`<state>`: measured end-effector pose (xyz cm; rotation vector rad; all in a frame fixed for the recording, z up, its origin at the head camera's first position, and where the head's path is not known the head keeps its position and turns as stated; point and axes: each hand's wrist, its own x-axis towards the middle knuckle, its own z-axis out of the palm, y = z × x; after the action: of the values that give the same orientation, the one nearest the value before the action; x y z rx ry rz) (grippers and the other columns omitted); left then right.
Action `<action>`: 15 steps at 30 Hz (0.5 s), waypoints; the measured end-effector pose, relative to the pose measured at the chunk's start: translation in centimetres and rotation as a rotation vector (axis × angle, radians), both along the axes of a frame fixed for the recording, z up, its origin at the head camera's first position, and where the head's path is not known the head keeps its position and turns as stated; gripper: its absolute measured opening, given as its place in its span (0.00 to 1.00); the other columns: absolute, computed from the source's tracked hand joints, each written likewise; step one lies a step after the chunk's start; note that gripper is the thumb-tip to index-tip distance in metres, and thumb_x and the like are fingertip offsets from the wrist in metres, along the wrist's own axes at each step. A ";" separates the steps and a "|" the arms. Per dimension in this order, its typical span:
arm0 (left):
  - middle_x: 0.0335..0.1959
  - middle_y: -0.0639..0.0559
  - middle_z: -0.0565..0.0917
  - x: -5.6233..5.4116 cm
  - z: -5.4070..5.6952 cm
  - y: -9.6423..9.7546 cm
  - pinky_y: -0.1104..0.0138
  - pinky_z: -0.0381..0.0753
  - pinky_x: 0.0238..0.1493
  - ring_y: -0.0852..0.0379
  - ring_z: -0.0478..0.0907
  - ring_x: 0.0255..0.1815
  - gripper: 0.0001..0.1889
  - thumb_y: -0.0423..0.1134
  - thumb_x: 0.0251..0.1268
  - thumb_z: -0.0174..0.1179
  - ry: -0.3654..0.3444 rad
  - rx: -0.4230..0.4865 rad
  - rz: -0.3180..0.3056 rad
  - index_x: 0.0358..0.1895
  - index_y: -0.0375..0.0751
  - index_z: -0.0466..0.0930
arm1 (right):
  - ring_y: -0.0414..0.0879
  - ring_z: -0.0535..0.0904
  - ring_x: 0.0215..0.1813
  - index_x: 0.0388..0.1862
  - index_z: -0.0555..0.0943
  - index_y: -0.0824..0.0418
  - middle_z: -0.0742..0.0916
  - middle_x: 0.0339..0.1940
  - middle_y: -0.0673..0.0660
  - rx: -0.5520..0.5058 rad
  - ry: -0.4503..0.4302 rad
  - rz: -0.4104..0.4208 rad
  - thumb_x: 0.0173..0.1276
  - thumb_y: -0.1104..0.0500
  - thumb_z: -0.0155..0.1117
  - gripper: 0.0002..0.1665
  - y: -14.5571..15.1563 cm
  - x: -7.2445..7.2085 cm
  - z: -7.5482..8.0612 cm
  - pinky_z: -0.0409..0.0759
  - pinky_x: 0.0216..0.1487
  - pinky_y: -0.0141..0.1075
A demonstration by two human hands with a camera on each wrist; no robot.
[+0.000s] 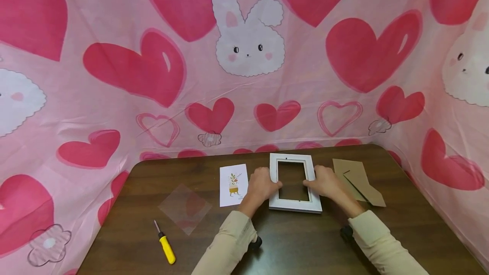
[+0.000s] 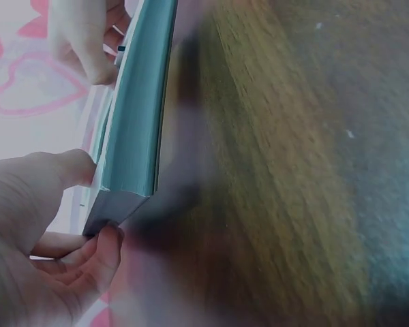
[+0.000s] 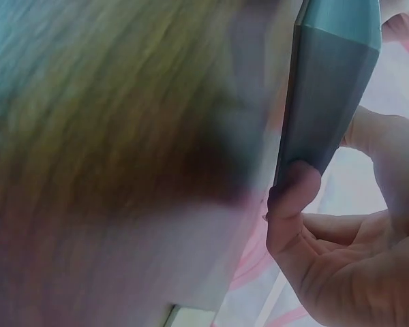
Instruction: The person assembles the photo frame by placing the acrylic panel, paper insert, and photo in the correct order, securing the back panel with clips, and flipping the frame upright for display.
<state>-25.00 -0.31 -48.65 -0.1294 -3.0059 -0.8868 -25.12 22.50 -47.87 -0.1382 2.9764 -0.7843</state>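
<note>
A white picture frame [image 1: 295,205] with an open middle is held between both hands, its inner lip facing up. My left hand [image 1: 262,186] grips the left side, thumb over the inner edge. On the opposite side my right hand [image 1: 324,181] grips likewise. In the left wrist view, the left fingers [image 2: 108,255] curl around the frame's outer side [image 2: 140,109]. The right wrist view shows a right fingertip [image 3: 300,187] against the frame's lower edge. Just right of the right hand lies a brown backing board [image 1: 353,173] with a stand flap.
A printed card [image 1: 229,198] with a plant drawing lies left of the left hand. Farther left is a clear square sheet [image 1: 185,209]. A yellow-handled screwdriver [image 1: 166,247] lies on the brown wooden table [image 1: 298,245] near its left edge. Pink heart-patterned cloth [image 1: 252,90] hangs behind.
</note>
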 end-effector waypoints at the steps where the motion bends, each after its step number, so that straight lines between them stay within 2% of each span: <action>1: 0.24 0.50 0.78 0.1 0.0 -0.1 0.64 0.75 0.26 0.55 0.74 0.24 0.20 0.50 0.58 0.76 0.002 0.002 0.000 0.22 0.41 0.78 | 0.51 0.79 0.34 0.45 0.81 0.75 0.87 0.34 0.63 0.002 0.001 0.002 0.63 0.52 0.77 0.27 -0.1 0.0 0.1 0.78 0.35 0.43; 5: 0.24 0.50 0.79 0.8 0.1 -0.7 0.64 0.73 0.25 0.55 0.73 0.24 0.20 0.49 0.57 0.76 0.016 0.027 0.003 0.21 0.41 0.78 | 0.50 0.79 0.33 0.44 0.81 0.73 0.87 0.33 0.62 -0.004 -0.014 0.004 0.63 0.52 0.77 0.26 -0.7 0.4 0.4 0.77 0.33 0.42; 8: 0.23 0.51 0.79 -0.1 -2.6 -1.2 0.63 0.72 0.24 0.56 0.72 0.23 0.20 0.52 0.55 0.75 0.048 0.038 0.010 0.21 0.43 0.77 | 0.49 0.78 0.32 0.44 0.80 0.72 0.86 0.32 0.60 -0.005 -0.033 0.002 0.62 0.51 0.78 0.27 -1.1 0.7 0.5 0.76 0.32 0.41; 11: 0.23 0.51 0.79 0.0 -3.3 -1.6 0.61 0.72 0.23 0.56 0.72 0.22 0.19 0.52 0.53 0.76 0.082 0.033 0.013 0.21 0.43 0.78 | 0.49 0.78 0.31 0.44 0.80 0.72 0.86 0.31 0.59 -0.001 -0.035 0.002 0.62 0.51 0.78 0.26 -1.4 1.0 0.4 0.76 0.31 0.41; 12: 0.23 0.51 0.79 0.2 -3.2 -1.7 0.61 0.72 0.22 0.56 0.72 0.22 0.19 0.51 0.53 0.76 0.082 0.028 0.019 0.21 0.43 0.78 | 0.49 0.78 0.31 0.43 0.80 0.72 0.85 0.31 0.59 0.001 -0.033 0.003 0.61 0.51 0.78 0.26 -1.5 1.1 0.4 0.76 0.31 0.41; 15: 0.25 0.48 0.81 2.2 -0.3 -1.8 0.61 0.72 0.22 0.54 0.74 0.22 0.18 0.48 0.53 0.77 0.074 0.024 0.033 0.23 0.39 0.80 | 0.50 0.78 0.31 0.44 0.80 0.72 0.85 0.31 0.60 0.002 -0.033 0.006 0.61 0.52 0.79 0.27 -1.9 1.5 0.6 0.76 0.31 0.41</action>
<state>-22.83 -2.12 -48.97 -0.1101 -2.9197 -0.8942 -23.59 20.57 -47.24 -0.1324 2.9446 -0.7755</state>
